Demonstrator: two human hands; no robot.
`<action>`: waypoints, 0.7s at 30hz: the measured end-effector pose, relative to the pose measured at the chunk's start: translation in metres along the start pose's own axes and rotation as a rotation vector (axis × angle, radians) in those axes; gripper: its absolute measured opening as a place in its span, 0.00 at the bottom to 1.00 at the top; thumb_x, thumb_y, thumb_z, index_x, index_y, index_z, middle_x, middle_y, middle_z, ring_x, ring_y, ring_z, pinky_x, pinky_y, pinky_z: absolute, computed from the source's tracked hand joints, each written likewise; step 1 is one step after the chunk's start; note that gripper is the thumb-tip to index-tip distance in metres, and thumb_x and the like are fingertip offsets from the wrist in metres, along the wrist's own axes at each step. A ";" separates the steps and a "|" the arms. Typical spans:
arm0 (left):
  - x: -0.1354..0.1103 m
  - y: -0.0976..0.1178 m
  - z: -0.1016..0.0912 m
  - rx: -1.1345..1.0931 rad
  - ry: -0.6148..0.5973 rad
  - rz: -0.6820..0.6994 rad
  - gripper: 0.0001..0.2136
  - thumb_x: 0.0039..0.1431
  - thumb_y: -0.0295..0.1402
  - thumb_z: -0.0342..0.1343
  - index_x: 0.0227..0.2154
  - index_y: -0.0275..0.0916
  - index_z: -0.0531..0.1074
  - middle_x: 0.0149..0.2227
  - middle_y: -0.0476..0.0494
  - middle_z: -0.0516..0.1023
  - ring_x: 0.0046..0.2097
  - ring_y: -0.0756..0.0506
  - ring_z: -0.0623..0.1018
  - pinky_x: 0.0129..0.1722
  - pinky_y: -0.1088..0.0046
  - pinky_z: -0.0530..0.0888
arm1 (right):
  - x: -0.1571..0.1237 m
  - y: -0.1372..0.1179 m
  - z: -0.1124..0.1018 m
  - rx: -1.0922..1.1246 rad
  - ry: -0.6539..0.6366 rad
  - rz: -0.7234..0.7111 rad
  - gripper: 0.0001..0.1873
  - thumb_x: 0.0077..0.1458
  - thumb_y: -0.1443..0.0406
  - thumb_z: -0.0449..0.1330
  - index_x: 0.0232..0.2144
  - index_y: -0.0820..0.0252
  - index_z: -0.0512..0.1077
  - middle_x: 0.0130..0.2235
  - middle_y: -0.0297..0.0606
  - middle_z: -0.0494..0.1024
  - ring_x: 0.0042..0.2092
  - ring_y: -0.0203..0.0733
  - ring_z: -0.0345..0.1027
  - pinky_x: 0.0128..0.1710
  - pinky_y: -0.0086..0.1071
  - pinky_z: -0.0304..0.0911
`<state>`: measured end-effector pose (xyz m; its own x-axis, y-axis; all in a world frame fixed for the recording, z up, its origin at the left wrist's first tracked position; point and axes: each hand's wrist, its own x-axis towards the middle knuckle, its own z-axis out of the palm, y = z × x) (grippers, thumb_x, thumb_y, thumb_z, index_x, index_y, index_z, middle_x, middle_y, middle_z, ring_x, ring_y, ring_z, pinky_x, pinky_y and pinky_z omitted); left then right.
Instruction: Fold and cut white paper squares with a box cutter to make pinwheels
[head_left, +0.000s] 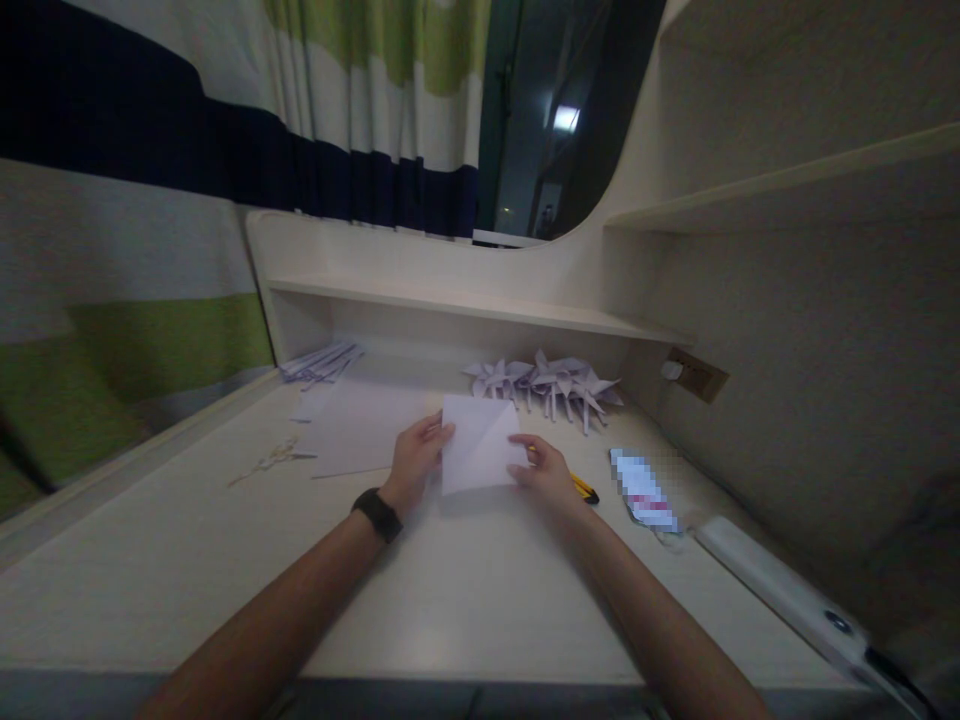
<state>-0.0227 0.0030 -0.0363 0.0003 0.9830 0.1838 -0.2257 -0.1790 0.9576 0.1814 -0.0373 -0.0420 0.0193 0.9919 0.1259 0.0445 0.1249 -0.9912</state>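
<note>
A white square of paper (pixel 477 442) with a diagonal crease is held just above the pale desk (pixel 465 590), in the middle of the head view. My left hand (pixel 417 460), with a dark wristband, pinches its left edge. My right hand (pixel 546 474) grips its right edge, fingers closed on the paper. A yellow-handled cutter (pixel 585 488) lies on the desk partly under my right hand.
Several folded paper pinwheels (pixel 547 384) lie at the back under a low shelf (pixel 465 305). Flat paper sheets (pixel 360 425), paper strips (pixel 319 362) and scissors (pixel 274 458) sit to the left. A white card (pixel 643 490) and a white power strip (pixel 787 590) lie to the right.
</note>
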 end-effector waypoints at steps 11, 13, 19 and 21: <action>0.011 0.027 -0.029 0.387 -0.332 -0.027 0.15 0.49 0.41 0.61 0.25 0.30 0.76 0.25 0.41 0.78 0.28 0.46 0.77 0.28 0.71 0.77 | 0.006 -0.007 -0.028 -0.023 -0.091 -0.056 0.33 0.41 0.58 0.66 0.51 0.60 0.65 0.29 0.33 0.76 0.25 0.34 0.68 0.21 0.26 0.64; 0.009 0.026 -0.033 0.363 -0.342 -0.040 0.15 0.50 0.42 0.61 0.28 0.30 0.76 0.28 0.41 0.79 0.29 0.47 0.78 0.30 0.72 0.77 | 0.005 -0.007 -0.029 -0.041 -0.145 0.018 0.25 0.41 0.55 0.67 0.40 0.64 0.72 0.28 0.37 0.77 0.25 0.36 0.69 0.21 0.27 0.64; 0.007 0.030 -0.046 0.367 -0.538 -0.128 0.18 0.51 0.43 0.61 0.35 0.32 0.75 0.29 0.39 0.80 0.29 0.46 0.79 0.30 0.70 0.76 | 0.004 -0.005 -0.030 -0.021 -0.191 0.105 0.21 0.38 0.52 0.68 0.27 0.66 0.75 0.24 0.40 0.77 0.22 0.37 0.70 0.19 0.26 0.62; 0.006 0.033 -0.047 0.391 -0.571 -0.113 0.17 0.48 0.41 0.63 0.36 0.31 0.75 0.28 0.39 0.80 0.28 0.46 0.79 0.29 0.71 0.76 | 0.005 -0.003 -0.032 -0.013 -0.203 0.121 0.21 0.39 0.53 0.68 0.28 0.67 0.76 0.24 0.40 0.77 0.21 0.37 0.70 0.19 0.26 0.63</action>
<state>-0.0757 0.0050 -0.0143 0.5387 0.8401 0.0635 0.1730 -0.1841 0.9675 0.2132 -0.0333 -0.0374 -0.1755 0.9845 -0.0059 0.0670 0.0060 -0.9977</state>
